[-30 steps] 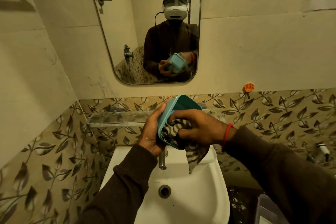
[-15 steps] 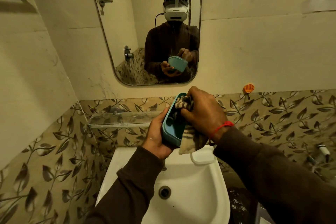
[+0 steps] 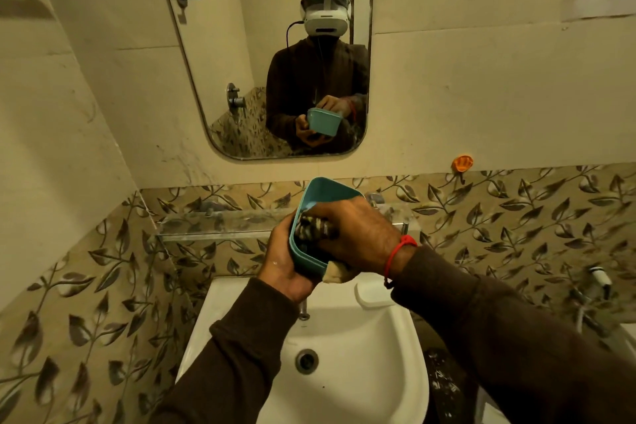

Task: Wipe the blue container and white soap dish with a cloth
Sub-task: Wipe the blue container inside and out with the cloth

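Blue container point(image 3: 320, 196) now tilts upright, cloth point(image 3: 315, 229) pushed deeper inside.

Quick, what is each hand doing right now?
Left hand: closed around the blue container, holding it up.
Right hand: closed on the striped cloth, pressing it inside the container.

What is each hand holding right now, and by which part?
Left hand grips the blue container by its lower outer wall. Right hand presses the bunched cloth inside it.
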The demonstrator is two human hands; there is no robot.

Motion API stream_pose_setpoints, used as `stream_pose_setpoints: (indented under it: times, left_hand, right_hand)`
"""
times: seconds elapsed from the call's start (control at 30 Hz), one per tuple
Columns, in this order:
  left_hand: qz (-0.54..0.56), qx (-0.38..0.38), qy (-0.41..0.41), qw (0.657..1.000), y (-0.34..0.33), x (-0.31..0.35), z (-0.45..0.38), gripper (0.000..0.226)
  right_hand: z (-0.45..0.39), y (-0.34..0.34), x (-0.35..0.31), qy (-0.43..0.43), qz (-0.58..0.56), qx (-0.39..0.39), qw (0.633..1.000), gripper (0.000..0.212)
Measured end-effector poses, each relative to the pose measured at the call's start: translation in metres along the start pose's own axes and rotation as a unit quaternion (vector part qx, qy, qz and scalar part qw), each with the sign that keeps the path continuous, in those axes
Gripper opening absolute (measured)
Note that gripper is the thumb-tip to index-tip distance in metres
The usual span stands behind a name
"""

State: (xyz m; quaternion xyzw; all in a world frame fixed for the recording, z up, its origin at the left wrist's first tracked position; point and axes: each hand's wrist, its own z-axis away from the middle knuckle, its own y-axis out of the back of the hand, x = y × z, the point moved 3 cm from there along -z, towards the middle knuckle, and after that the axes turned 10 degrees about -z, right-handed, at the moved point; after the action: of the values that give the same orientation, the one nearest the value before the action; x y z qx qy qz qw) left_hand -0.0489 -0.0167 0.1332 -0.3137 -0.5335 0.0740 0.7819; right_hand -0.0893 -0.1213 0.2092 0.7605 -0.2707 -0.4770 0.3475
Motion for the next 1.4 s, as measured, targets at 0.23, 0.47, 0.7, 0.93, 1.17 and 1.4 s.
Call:
stream_pose_setpoints:
  times: [0.23,0.47,0.7,0.93,1.17,1.4]
  left_hand:
    - [-0.004,-0.023,0.033,0.999,0.006,0.001,0.002,0.036]
    - [-0.026,-0.043,0.061,0.997,0.001,0.002,0.008,0.035]
    - [-0.038,-0.026,0.007,0.999,-0.001,0.01,0.005,0.042]
    - [-0.05,-0.023,-0.053,0.997,0.003,0.018,-0.002,0.047]
    - [-0.11,0.018,-0.148,0.983,0.004,0.014,-0.006,0.052]
    - [-0.041,-0.011,-0.174,0.984,0.005,0.025,-0.013,0.05]
  right_hand:
    - [0.005,0.006,-0.011,0.076,0.001,-0.141,0.987,0.031]
    - [-0.01,0.017,-0.022,0.16,0.225,-0.059,0.959,0.036]
    - [-0.019,0.028,-0.009,0.121,0.337,0.063,0.932,0.045]
    - [-0.011,0.021,0.001,0.063,0.355,0.004,0.933,0.05]
    - [-0.002,0.014,-0.002,-0.005,0.293,-0.123,0.948,0.04]
    - [0.001,-0.001,-0.01,-0.048,0.133,-0.117,0.983,0.03]
